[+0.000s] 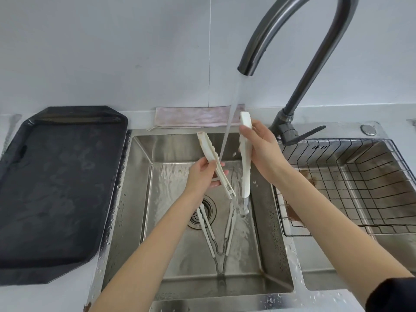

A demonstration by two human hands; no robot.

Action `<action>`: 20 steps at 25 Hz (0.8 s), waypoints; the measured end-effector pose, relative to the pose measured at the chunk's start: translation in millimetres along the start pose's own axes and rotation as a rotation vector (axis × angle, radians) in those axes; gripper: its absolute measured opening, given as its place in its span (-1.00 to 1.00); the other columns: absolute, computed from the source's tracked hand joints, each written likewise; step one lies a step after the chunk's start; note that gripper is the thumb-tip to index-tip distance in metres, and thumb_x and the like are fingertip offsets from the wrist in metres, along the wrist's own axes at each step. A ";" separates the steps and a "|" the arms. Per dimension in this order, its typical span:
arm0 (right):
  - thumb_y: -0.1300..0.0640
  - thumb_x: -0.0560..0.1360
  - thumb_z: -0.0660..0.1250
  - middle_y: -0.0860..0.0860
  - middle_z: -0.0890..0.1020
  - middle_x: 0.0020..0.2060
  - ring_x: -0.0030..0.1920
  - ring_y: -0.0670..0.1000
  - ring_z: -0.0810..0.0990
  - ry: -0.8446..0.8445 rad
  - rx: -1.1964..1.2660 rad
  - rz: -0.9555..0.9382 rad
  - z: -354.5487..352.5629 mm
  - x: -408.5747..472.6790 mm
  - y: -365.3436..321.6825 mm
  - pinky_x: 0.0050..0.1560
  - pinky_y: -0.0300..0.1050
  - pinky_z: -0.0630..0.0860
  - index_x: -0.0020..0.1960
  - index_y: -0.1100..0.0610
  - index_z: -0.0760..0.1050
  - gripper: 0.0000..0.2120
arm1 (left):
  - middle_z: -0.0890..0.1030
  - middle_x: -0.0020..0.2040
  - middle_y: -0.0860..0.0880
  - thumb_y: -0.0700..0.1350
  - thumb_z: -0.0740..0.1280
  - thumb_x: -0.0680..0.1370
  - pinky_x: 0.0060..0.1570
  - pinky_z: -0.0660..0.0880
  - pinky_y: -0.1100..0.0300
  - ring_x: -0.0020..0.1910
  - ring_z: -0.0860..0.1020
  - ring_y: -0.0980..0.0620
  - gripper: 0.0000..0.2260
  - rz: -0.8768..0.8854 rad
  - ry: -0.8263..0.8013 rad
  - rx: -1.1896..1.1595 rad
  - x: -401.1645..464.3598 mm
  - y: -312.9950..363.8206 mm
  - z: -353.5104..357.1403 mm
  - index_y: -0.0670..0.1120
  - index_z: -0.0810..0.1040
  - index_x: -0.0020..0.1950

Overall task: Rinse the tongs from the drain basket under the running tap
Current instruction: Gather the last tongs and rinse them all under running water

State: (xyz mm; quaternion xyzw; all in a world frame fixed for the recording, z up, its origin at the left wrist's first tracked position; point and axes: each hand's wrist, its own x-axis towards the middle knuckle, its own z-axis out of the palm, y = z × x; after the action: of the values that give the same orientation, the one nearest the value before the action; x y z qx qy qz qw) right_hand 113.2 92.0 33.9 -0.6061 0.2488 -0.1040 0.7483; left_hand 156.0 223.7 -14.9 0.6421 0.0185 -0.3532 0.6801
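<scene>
A home kitchen: a stainless steel sink (pixel 265 255) set in a white counter, a dark gooseneck tap (pixel 299 70) running behind it, a wire drain basket (pixel 351 176) to its right, a black tray (pixel 56 194) to its left.

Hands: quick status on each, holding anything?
Left hand: gripping one white arm of the tongs.
Right hand: gripping the other white arm.

- Two hands: left hand (pixel 203 174), right hand (pixel 261 149)
- Two white tongs: held tongs (pixel 245 163), mid-frame; second tongs (pixel 211 230), lower centre
- One tap (pixel 290 41), upper right
- One wire basket (pixel 351 176), right
- One black tray (pixel 56 188), left
- One cloth (pixel 193 117), upper centre
</scene>
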 end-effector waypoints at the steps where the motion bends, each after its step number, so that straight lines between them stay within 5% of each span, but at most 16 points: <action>1: 0.16 0.55 0.26 -0.08 0.47 -0.29 -0.27 -0.08 0.43 -0.001 -0.062 -0.026 -1.9 -2.3 -3.1 -0.15 -0.20 0.39 0.20 0.15 0.42 -0.76 | 0.61 -0.06 -0.03 -0.20 0.12 0.61 -0.14 0.61 0.15 -0.15 0.64 0.02 -0.82 -0.021 -0.025 -0.031 1.6 0.3 3.7 -0.09 0.43 0.15; 9: 0.06 0.56 0.23 0.06 0.52 0.29 0.24 0.01 0.51 0.096 -0.280 -0.092 -11.4 -7.3 -13.6 0.31 -0.07 0.43 0.46 0.08 0.27 -0.51 | 0.60 0.00 -0.10 -0.22 0.13 0.61 -0.13 0.62 0.12 -0.08 0.62 -0.03 -0.71 -0.148 -0.151 -0.173 5.4 -1.7 19.3 -0.16 0.35 0.33; 15: 0.04 0.60 0.13 -0.05 0.50 -0.19 -0.24 -0.11 0.49 0.174 -0.261 0.006 -17.8 -1.4 -6.8 -0.04 -0.13 0.54 0.49 0.07 0.22 -0.53 | 0.60 -0.05 -0.06 -0.18 0.16 0.60 -0.02 0.56 0.09 -0.09 0.61 -0.02 -0.84 -0.161 -0.160 -0.152 5.4 -1.4 14.3 -0.10 0.43 0.15; 20: 0.00 0.62 0.03 -0.03 0.50 -0.23 -0.30 -0.10 0.48 0.272 -0.215 0.187 -21.5 1.6 15.0 -0.30 -0.23 0.48 0.44 0.08 0.26 -0.58 | 0.59 -0.18 -0.03 -0.01 0.20 0.58 -0.22 0.57 0.21 -0.24 0.62 0.08 -0.87 -0.179 -0.113 -0.076 4.8 -1.9 10.9 -0.04 0.46 0.00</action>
State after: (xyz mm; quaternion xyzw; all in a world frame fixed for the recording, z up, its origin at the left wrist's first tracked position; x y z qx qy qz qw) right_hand 101.7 76.5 16.1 -0.6372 0.4125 -0.0881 0.6450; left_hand 154.0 212.0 -17.0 0.5907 0.0506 -0.4471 0.6698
